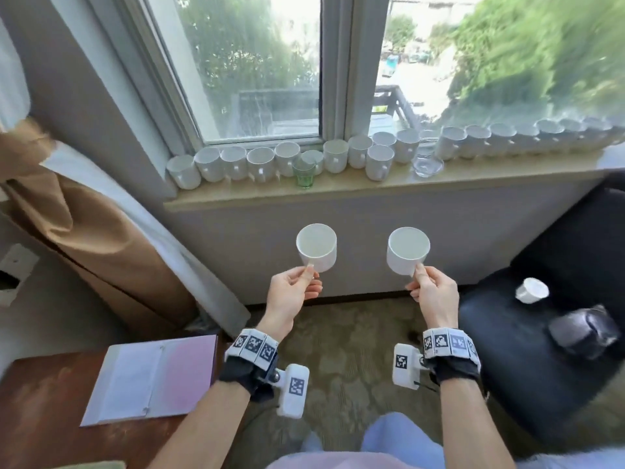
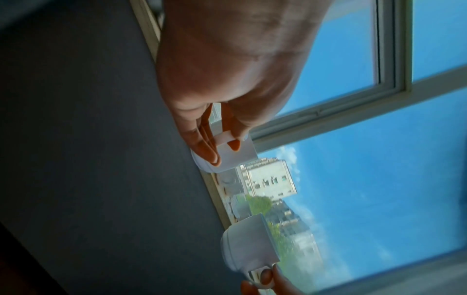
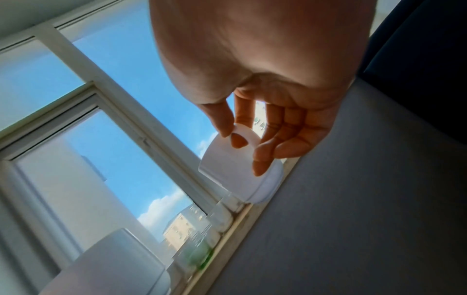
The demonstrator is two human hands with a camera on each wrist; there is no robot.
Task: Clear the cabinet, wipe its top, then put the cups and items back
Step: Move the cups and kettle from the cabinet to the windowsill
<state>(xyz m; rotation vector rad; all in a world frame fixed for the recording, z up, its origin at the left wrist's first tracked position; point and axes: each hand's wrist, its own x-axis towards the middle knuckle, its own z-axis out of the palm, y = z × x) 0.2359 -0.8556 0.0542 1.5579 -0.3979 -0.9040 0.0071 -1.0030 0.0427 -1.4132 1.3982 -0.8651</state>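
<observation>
I hold two white cups in the air in front of the wall below the window sill [image 1: 473, 177]. My left hand [image 1: 297, 282] pinches the handle of the left cup [image 1: 317, 247], also in the left wrist view [image 2: 227, 155]. My right hand [image 1: 429, 286] pinches the handle of the right cup [image 1: 407, 250], which the right wrist view shows from below [image 3: 240, 173]. Both cups are empty and tilted toward me. On the sill stands a long row of white cups [image 1: 260, 164], with a small green glass [image 1: 303, 172] and a clear glass [image 1: 426, 160] among them.
A brown wooden cabinet top [image 1: 44, 411] at lower left carries an open booklet [image 1: 152, 377]. At right, a black seat [image 1: 507, 350] bears one white cup on its side [image 1: 531, 290] and a dark object [image 1: 581, 333]. A brown and white curtain [image 1: 101, 231] hangs at left.
</observation>
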